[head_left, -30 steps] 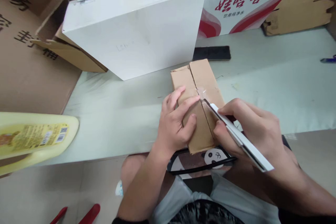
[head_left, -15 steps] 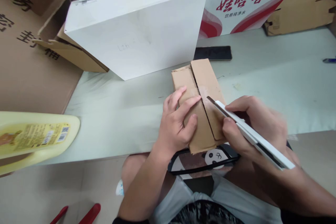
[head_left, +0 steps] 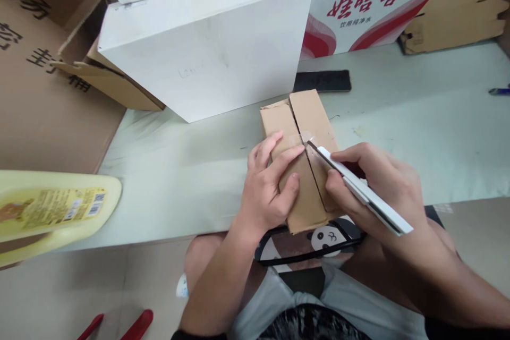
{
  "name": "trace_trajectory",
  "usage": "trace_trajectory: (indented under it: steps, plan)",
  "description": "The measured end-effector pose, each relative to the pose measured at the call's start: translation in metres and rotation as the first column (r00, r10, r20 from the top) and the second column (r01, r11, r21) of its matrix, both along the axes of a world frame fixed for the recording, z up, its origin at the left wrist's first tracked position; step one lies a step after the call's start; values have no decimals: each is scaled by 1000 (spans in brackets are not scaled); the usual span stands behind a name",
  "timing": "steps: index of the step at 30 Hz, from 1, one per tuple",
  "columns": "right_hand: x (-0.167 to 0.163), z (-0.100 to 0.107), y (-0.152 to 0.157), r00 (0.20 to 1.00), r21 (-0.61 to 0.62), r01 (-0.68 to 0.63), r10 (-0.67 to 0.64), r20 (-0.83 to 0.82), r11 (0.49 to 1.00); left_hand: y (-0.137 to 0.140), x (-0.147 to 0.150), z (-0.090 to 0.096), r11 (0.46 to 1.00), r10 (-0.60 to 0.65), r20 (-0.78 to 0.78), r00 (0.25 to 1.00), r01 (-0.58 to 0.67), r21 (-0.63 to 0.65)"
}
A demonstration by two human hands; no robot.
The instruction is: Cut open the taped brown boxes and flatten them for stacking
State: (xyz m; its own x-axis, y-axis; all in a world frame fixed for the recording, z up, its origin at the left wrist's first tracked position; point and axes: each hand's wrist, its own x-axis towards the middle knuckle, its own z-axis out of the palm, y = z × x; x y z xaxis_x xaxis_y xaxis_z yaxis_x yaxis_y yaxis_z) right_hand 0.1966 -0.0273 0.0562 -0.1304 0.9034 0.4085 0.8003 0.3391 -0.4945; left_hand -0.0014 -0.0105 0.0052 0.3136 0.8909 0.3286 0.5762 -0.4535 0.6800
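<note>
A small brown cardboard box lies at the table's front edge, its two top flaps meeting along a dark slit. Clear tape crosses the slit near the middle. My left hand rests on the left flap with its fingers spread, the index fingertip right beside the slit. In my right hand is a white utility knife, its dark blade extended. The blade's tip is at the tape over the slit, close to my left index finger. Whether the blade has pierced the tape I cannot tell.
Behind the box stand a large white box and a phone lying flat. A pale yellow bottle is at the left. A white and red carton stands at the back, and a pen lies far right.
My right hand has moved left and slightly up with the utility knife, bringing the blade tip from the right flap to the slit. My left hand and the box have stayed put.
</note>
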Motion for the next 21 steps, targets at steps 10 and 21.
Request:
trace_trajectory:
  steps: [10,21]
  plan:
    - [-2,-4,2,998,34,44,-42,-39,998,1,1,-3,1000,10,33,999,-10,2]
    - [-1,1,3,996,-40,56,-59,-72,998,2,0,-1,1000,-4,25,1000,5,-20]
